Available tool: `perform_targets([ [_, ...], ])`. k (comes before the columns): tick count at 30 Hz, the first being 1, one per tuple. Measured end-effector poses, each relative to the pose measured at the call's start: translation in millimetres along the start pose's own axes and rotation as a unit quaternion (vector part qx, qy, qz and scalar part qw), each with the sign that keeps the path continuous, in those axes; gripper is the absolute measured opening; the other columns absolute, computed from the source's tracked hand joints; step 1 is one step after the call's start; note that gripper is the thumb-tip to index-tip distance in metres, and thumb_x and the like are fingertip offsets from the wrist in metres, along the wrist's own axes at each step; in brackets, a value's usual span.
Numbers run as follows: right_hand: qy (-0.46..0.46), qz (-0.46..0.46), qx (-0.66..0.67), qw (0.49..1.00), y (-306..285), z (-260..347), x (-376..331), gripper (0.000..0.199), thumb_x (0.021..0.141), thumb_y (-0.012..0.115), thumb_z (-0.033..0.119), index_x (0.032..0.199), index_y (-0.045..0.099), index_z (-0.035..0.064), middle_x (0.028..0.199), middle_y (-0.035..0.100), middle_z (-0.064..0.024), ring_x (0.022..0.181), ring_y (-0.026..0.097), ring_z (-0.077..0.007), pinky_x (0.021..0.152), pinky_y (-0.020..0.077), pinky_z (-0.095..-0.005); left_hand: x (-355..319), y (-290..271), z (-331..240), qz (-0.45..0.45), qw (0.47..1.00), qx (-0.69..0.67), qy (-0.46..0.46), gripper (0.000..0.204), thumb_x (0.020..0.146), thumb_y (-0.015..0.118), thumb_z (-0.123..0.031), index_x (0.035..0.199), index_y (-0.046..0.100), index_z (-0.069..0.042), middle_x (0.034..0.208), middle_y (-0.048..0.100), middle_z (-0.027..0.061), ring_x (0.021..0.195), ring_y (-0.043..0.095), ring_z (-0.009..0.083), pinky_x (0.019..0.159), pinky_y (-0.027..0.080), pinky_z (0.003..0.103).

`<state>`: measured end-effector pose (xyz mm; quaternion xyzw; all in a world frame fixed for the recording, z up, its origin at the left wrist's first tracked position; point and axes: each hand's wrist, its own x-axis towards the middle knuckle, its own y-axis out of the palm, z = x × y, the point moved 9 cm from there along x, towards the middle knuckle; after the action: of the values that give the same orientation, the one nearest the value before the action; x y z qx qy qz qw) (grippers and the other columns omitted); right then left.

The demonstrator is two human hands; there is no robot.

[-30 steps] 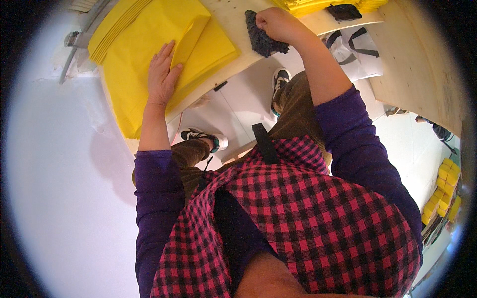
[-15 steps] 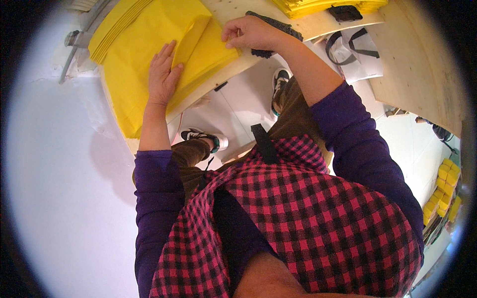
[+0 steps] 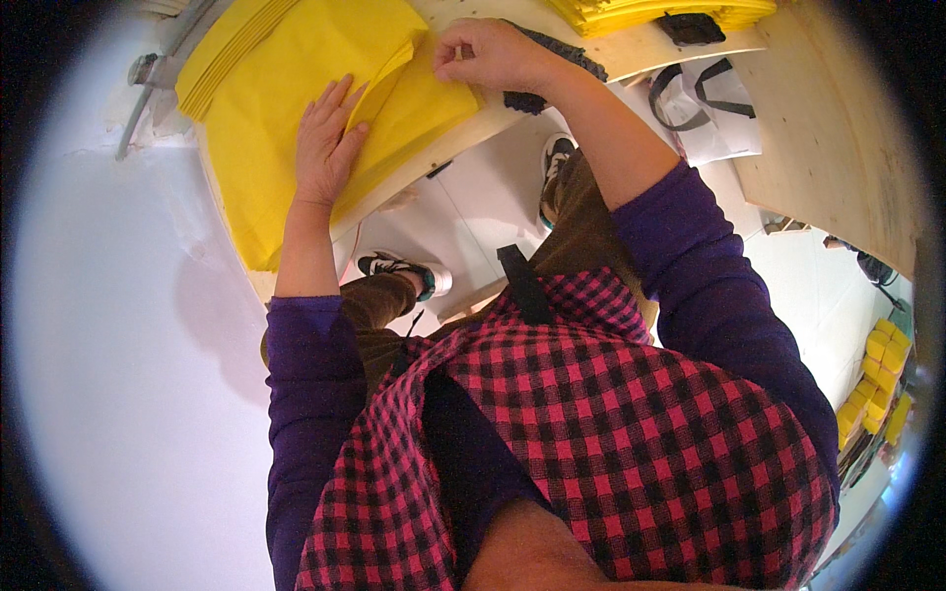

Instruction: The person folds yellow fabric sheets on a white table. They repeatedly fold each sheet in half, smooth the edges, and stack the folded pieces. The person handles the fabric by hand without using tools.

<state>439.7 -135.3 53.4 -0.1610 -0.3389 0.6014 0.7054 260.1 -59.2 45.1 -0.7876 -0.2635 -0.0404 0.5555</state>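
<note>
A pile of yellow fabric sheets (image 3: 256,148) lies on a wooden tabletop. My left hand (image 3: 330,143) rests flat on the pile, fingers stretched, with its thumb beside a raised fold (image 3: 389,79) of the top sheet. To the right of that fold is my right hand (image 3: 493,59), over the pile's right edge. Its fingers are curled in and pressed to the thumb; whether anything small is between them is hidden. A dark grey cloth-like piece (image 3: 557,49) lies behind and beneath the right wrist.
More yellow sheets (image 3: 650,15) lie at the far right, with a small black object (image 3: 690,28) by them. A white bag with black handles (image 3: 705,108) sits below the tabletop (image 3: 838,128). Yellow bundles (image 3: 877,379) stand at the right. A metal pipe (image 3: 148,94) runs at the left wall.
My right hand has shifted slightly left and its fingers have closed more. The raised fold has changed shape and stands narrower. My left hand has hardly moved.
</note>
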Motion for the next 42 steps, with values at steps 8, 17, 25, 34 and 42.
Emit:
perform_targets([
  [8,-0.003,-0.013,0.046,0.999,0,6,11,0.023,0.079,0.067,0.027,0.092,0.065,0.009,0.087,0.066,-0.0088,0.082,0.064,-0.0228,0.076,0.0495,-0.034,2,-2,-6,0.008,1.0,-0.012,0.005,0.058,0.086,0.048,-0.052,0.132,0.053,-0.017,0.141,0.043,0.0137,0.131,0.037,0.0356,0.109,0.022,0.051],
  [17,0.003,-0.079,0.076,0.994,16,-15,29,0.022,0.078,0.07,0.026,0.092,0.067,0.0087,0.082,0.068,-0.005,0.075,0.064,-0.0157,0.071,0.05,-0.03,1,-1,-15,0.033,0.997,0.051,0.037,0.063,0.084,0.053,-0.045,0.132,0.049,-0.004,0.143,0.039,0.0167,0.134,0.034,0.0348,0.11,0.022,0.044],
  [25,0.053,-0.036,0.099,0.993,-9,-14,16,0.023,0.077,0.072,0.022,0.093,0.067,0.0074,0.08,0.067,-0.0035,0.075,0.062,-0.0151,0.072,0.0497,-0.0288,0,0,-5,0.021,1.0,-0.002,0.004,0.053,0.082,0.054,-0.027,0.13,0.051,-0.005,0.143,0.041,0.014,0.133,0.035,0.0338,0.111,0.022,0.044],
  [34,0.054,0.157,0.024,0.986,16,-14,-10,0.02,0.075,0.071,0.014,0.092,0.066,0.0052,0.073,0.059,-0.0011,0.069,0.055,-0.0122,0.066,0.0462,-0.0275,0,1,1,0.005,1.0,-0.02,-0.001,0.051,0.082,0.054,-0.028,0.129,0.053,-0.009,0.143,0.041,0.0113,0.134,0.034,0.0323,0.11,0.022,0.048],
  [42,0.077,0.111,0.04,0.99,8,-9,-5,0.02,0.075,0.071,0.019,0.087,0.066,0.0042,0.075,0.062,-0.0022,0.071,0.056,-0.0125,0.066,0.0467,-0.0281,1,-2,-6,0.008,1.0,-0.018,0.002,0.051,0.084,0.053,-0.033,0.131,0.052,-0.014,0.143,0.041,0.012,0.133,0.035,0.0331,0.11,0.022,0.048],
])
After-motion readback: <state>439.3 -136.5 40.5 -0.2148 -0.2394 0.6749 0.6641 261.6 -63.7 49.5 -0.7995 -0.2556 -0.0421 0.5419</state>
